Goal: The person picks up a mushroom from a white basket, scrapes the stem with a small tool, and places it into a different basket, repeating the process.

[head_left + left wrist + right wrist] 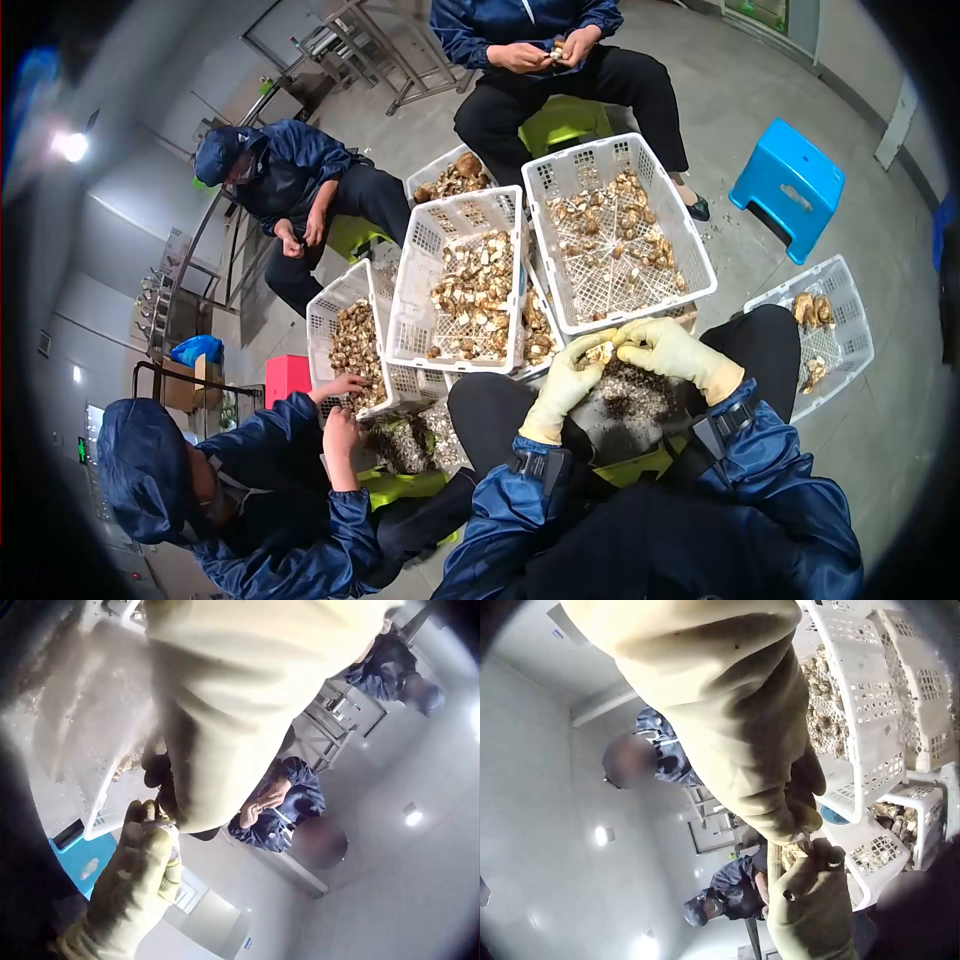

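Note:
Both my hands wear pale yellow rubber gloves and meet over my lap. In the head view my left hand [565, 390] pinches a small, pale mushroom [600, 353] between thumb and fingers. My right hand [685, 355] comes in from the other side, its curled fingers gripping the same piece. In the right wrist view, part of the mushroom [798, 851] shows between the gloved fingertips; the rest is hidden by them. Below the hands, dark and white trimmings [635, 400] lie heaped between my knees. Nearest ahead stands a white basket [690, 297] of mushrooms.
Another white basket [400, 340] of mushrooms stands left of centre, among several more. A basket [850, 350] with a few mushrooms sits at my right, and a blue stool [795, 170] beyond it. Close on my left, a seated person [270, 480] handles mushrooms; two others sit opposite.

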Demonstrator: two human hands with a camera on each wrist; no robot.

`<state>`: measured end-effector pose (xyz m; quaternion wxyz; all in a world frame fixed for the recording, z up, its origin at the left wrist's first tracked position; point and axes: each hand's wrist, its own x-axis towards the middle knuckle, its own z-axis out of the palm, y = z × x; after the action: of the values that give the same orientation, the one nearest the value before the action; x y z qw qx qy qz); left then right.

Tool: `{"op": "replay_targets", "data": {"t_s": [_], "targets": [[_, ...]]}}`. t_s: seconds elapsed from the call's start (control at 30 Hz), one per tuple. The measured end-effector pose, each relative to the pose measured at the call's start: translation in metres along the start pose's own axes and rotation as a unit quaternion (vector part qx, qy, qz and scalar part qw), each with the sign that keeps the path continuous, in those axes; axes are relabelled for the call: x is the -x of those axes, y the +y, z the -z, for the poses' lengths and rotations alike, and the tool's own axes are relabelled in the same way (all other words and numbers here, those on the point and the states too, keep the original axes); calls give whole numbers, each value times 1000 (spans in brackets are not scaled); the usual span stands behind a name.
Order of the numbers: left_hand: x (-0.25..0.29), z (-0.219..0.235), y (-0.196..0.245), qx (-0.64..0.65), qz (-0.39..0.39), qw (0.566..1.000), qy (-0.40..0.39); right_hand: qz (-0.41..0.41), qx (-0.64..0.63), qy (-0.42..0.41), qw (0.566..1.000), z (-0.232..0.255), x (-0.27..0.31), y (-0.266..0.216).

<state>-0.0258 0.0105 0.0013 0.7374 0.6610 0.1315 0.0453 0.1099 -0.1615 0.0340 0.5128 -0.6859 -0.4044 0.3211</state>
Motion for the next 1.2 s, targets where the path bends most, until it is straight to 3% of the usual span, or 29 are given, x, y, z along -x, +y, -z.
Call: {"op": "replay_targets", "data": {"t_s": [0.07, 0.2, 0.43, 0.53, 0.67, 0.7, 0.8, 0.87, 0.93, 0.97, 1.0, 1.07, 1.13, 1.17, 1.2], "targets": [[-2, 3, -9, 24, 11, 1000, -3, -79, -37, -18, 996, 4, 0, -10], [-3, 5, -11, 14, 18, 1000, -2, 71, 5, 4, 997, -1, -3, 13], [-2, 2, -7, 33, 12, 999, 0, -37, -42, -9, 998, 2, -1, -8], [-2, 4, -13, 13, 7, 1000, 4, 104, 29, 3, 994, 0, -3, 0], [-2, 7, -24, 22, 33, 999, 0, -33, 30, 8, 999, 1, 0, -5], [0, 3, -12, 32, 24, 999, 0, -64, -49, -3, 997, 2, -1, -5], [2, -5, 6, 89, 14, 996, 0, -113, -205, 59, 970, -1, -9, 12], [1, -5, 7, 88, -14, 996, -5, -95, -140, 124, 978, 3, -9, 8], [-1, 0, 1, 126, -4, 992, -16, -113, -220, 194, 949, 8, -9, 5], [-3, 4, -5, 165, 23, 986, 11, -97, -185, 222, 952, 15, -11, 16], [-3, 6, -3, 216, 11, 975, 40, -80, -151, 250, 953, 22, -13, 16], [-2, 19, 4, 315, -11, 944, 97, -96, -288, 264, 916, 33, -15, 15], [-5, 47, 1, 451, -91, 874, 154, -65, -393, 278, 874, 45, -21, 10], [-8, 63, -3, 513, -127, 829, 181, -53, -405, 254, 877, 56, -24, 5], [-10, 71, -4, 571, -163, 777, 207, -21, -394, 286, 873, 62, -28, 0]]}}
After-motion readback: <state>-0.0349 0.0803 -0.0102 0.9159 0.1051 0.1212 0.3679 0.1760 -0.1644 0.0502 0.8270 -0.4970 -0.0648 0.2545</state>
